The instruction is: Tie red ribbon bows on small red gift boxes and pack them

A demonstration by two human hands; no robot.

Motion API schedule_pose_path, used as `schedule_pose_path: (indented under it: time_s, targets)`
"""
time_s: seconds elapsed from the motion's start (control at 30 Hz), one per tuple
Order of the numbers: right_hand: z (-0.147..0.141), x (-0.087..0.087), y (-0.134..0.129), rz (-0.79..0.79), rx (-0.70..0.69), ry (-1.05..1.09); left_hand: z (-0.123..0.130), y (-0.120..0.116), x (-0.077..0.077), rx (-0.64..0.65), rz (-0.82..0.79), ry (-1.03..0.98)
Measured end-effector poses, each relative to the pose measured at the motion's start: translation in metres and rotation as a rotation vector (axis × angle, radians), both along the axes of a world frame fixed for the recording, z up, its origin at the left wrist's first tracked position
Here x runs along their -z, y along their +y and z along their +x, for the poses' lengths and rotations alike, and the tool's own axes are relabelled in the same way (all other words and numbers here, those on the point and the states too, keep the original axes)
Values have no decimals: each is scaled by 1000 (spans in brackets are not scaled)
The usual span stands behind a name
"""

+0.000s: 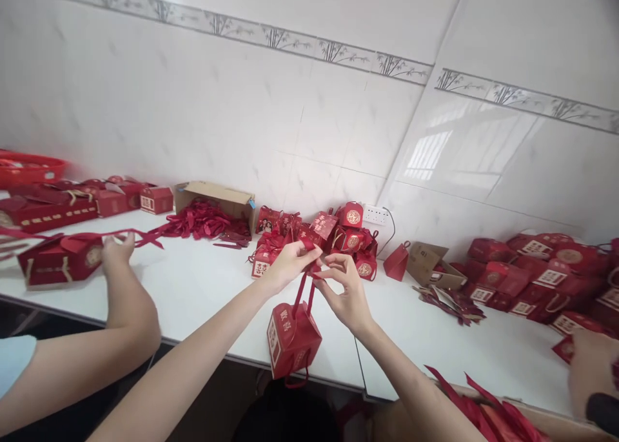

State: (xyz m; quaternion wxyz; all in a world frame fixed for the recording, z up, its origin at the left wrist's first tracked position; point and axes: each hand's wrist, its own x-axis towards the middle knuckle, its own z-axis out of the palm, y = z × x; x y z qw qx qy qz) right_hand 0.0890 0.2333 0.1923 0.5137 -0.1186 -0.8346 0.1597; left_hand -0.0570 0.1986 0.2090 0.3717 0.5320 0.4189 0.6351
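Note:
A small red gift box (pixel 294 339) with pale lettering hangs at the table's front edge from a dark red ribbon (pixel 300 293). Above it, my left hand (pixel 296 264) pinches the ribbon between thumb and fingers. My right hand (pixel 344 287), just beside it, has thumb and forefinger closed on another part of the same ribbon. The ribbon's upper part is bunched between the two hands, and whether it is knotted is hidden by the fingers. Behind my hands stand several finished-looking red boxes (pixel 353 215).
Loose red ribbons (pixel 203 219) spill from a cardboard box (pixel 217 193). At left, a co-worker's hand (pixel 118 251) handles ribbon over a larger red box (pixel 62 261). At right, another person's hand (pixel 592 358) is near stacked red boxes (pixel 536 274). Ribbons fill a carton (pixel 498 416) below.

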Motion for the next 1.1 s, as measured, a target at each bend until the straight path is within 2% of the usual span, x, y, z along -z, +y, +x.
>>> schedule_pose_path:
  time_s: [0.1, 0.17, 0.23, 0.33, 0.43, 0.57, 0.77, 0.9, 1.1]
  targets:
    - [6, 0, 0, -6, -42, -121, -6, 2, 0, 96, 34, 88]
    - [6, -1, 0, -92, -51, -160, -10, 3, 0, 148, 63, 136]
    - [1, -1, -1, -258, -70, -121, -13, 3, 0, 166, 87, 192]
    - [-10, 0, -2, -564, -178, -51, -17, 1, -2, 201, 121, 263]
    - [-21, 0, -6, -752, -245, -44, -21, -4, -7, 218, 136, 310]
    - [-32, -3, -15, -845, -195, 10, -27, -12, -11, 183, 174, 367]
    - [-41, 1, -31, -932, -141, 121, -30, -23, -11, 48, 208, 462]
    - [-45, 5, -43, -1025, -119, 224, -31, -29, -12, 59, 193, 489]
    - [-49, 8, -52, -1187, -269, 498, -38, -38, -11, 81, 185, 450]
